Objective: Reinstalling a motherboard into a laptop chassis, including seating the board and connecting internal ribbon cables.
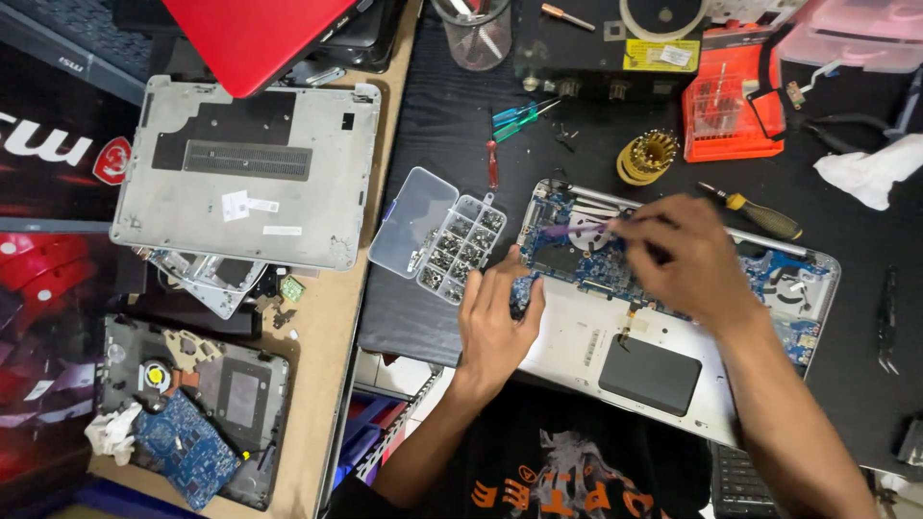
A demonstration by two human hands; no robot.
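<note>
At the far left of your bench a dismantled laptop base (207, 399) lies with a loose blue circuit board (183, 459) on its lower corner, and above it a grey bottom cover (245, 173) rests inner side up, partly under a red laptop lid (255, 34). On the black mat to the right, a clear compartment box of screws (444, 245) sits with its lid swung open, a red-handled screwdriver (492, 163) just above it. Your left hand (495, 322) lies flat, fingers spread and holding nothing, on the left edge of the opened laptop chassis (596, 356), touching the blue motherboard (577, 264). Your right hand (687, 255) is closed around a dark, slim tool whose purple-tinted tip (558, 231) points left over the fan area of that board; motion blur hides the tool's exact kind. Beyond it lie a yellow-handled screwdriver (760, 216) and an orange bit case (731, 106).
</note>
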